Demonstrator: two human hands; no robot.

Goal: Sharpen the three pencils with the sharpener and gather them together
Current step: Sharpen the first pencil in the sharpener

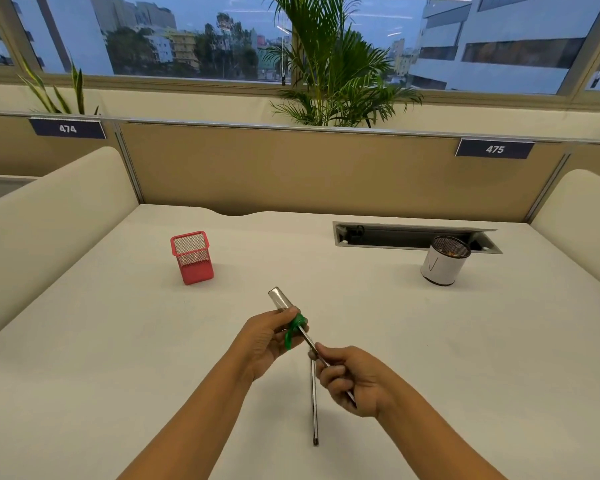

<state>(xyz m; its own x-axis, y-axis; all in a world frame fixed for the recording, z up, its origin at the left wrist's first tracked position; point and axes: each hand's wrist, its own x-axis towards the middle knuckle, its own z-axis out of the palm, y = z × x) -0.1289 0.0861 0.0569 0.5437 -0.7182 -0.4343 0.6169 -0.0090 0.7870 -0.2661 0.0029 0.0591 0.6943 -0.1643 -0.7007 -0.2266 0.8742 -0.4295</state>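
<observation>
Red mesh square holder looks empty; left hand grips green-and-clear sharpener, right hand pinches slim pencil.

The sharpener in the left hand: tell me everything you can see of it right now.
The sharpener has a green body that looks like plastic and a clear tube-like container, apparently for shavings, pointing up and away toward the red mesh cup. The left hand grips it above the desk. A pencil, held by the right hand, runs into its green end. Its blade is hidden.
</observation>
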